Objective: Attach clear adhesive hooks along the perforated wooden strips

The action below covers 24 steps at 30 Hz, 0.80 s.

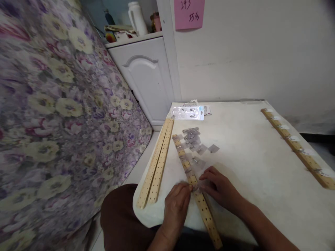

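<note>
A narrow wooden strip with rows of holes [201,202] lies lengthwise in front of me, its near end over the table edge. Several clear hook plates with metal hooks run along its far half. At its middle, the fingertips of my left hand [177,200] are pressed together on the strip's left edge, beside a metal hook. From the right, my right hand [221,188] has its thumb and finger at the clear hook plate [198,191] there; its contact is partly hidden. Loose clear hook plates [192,137] are heaped beside the strip's far end.
Two bare wooden strips [159,164] lie side by side at the left. Another strip with hooks [293,144] runs along the right table edge. A blister pack of hooks [187,113] lies at the back, near the cabinet [146,76]. A floral curtain [65,122] hangs at left.
</note>
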Motion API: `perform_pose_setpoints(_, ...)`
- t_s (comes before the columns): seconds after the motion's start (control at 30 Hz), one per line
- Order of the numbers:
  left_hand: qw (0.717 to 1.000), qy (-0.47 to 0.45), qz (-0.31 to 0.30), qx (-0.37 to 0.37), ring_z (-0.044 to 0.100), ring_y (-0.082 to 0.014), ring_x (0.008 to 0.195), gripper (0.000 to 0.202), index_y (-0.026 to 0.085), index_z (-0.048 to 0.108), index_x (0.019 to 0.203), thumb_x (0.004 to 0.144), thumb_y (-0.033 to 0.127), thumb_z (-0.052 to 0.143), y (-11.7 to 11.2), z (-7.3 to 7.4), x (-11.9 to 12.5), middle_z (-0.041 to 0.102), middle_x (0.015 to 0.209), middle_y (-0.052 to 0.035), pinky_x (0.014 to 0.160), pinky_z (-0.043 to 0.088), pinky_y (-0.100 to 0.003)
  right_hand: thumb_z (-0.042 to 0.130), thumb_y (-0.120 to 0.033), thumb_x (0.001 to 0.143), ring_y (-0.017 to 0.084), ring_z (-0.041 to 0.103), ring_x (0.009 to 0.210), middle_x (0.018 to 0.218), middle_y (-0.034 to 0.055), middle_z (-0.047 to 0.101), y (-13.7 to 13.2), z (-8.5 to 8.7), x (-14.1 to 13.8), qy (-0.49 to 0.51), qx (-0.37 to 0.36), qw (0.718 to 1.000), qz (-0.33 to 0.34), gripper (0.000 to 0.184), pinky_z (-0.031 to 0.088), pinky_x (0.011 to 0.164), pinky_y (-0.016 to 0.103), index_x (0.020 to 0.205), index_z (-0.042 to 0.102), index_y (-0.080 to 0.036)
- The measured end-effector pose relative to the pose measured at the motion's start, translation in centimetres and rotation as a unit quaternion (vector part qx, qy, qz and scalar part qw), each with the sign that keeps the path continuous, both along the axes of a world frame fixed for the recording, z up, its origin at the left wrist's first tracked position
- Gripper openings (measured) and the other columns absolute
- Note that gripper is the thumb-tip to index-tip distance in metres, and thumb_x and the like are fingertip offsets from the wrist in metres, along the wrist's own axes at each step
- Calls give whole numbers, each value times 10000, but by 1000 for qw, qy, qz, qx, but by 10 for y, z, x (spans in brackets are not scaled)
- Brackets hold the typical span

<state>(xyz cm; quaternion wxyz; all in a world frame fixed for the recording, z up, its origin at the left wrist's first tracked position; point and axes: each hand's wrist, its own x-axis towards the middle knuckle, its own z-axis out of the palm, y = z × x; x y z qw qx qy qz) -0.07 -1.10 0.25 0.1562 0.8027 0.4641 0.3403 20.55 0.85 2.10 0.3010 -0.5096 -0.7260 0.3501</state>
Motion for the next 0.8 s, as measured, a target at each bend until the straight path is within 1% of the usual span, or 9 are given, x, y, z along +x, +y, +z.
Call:
perform_pose_setpoints(0.1,1000,-3,-3,1,614,-164,843,178,209,632,988,911,187,473,0,0,0,656,899,-52,725,526,-279,585,-194,802,132,570,733,1014,35,531,-1,0,-5,11,19,1000,-2,163,478,681,274,955,634,-228)
perform_pose_setpoints(0.23,1000,0,-8,-12,605,-173,862,185,211,622,1001,917,187,459,0,-1,-1,648,911,-58,737,525,-296,577,-167,805,139,584,792,1002,30,524,-2,-1,-11,-6,42,999,12,179,481,714,270,938,665,-249)
perform_pose_setpoints(0.4,1000,-6,-5,-18,594,-173,890,174,218,619,991,909,169,473,-1,-2,-1,641,920,-49,760,519,-301,587,-210,818,123,582,751,999,19,531,-2,0,-14,-50,29,998,18,133,471,687,253,906,676,-257)
perform_pose_setpoints(0.53,1000,-12,-6,-21,591,-165,884,167,217,618,981,905,164,480,0,-1,0,638,920,-43,753,511,-285,608,-229,803,134,589,775,1014,13,544,-1,3,-14,-81,23,996,14,114,466,702,264,896,665,-260)
perform_pose_setpoints(0.7,1000,6,-2,-23,590,-164,863,159,209,616,963,905,163,476,0,0,0,631,897,-38,743,501,-283,604,-195,792,120,586,747,1009,8,546,-1,2,-14,-58,21,998,14,129,468,688,254,890,662,-257)
perform_pose_setpoints(0.8,1000,4,-2,-18,586,-164,874,161,209,608,978,904,156,475,0,0,-1,630,908,-38,748,496,-280,604,-191,794,129,587,774,1000,13,546,-2,-1,-13,-35,32,999,14,154,471,705,257,920,662,-259)
